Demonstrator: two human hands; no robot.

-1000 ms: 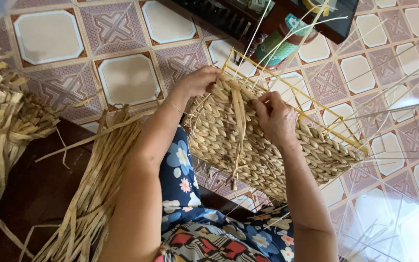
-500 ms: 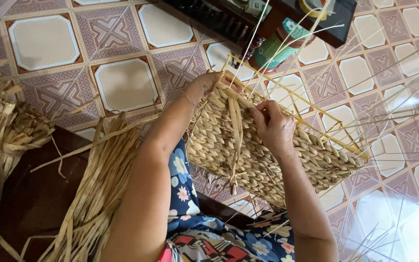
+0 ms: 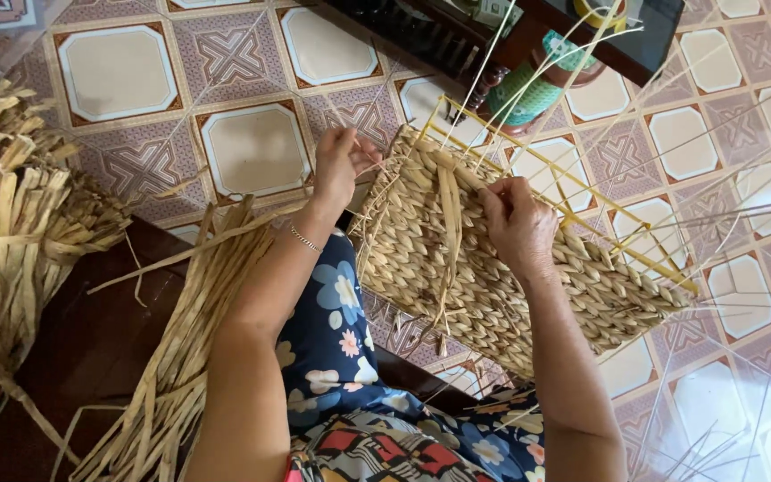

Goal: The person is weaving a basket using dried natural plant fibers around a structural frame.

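A half-woven straw basket on a yellow wire frame rests on my lap, tilted away from me. My left hand is at the basket's near-left corner, fingers pinched on a thin straw strand at the rim. My right hand presses on the woven top edge, fingers curled over a flat straw strip that hangs down the side. Thin wire uprights stick out beyond the rim.
A long bundle of dried straw lies across the dark wooden bench by my left arm. A thick tied sheaf stands at the left. A green woven object and dark furniture sit on the patterned tile floor ahead.
My left hand has lifted off the basket corner and moved left, pulling a strand. The right hand stays on the top edge. The view has shifted slightly.
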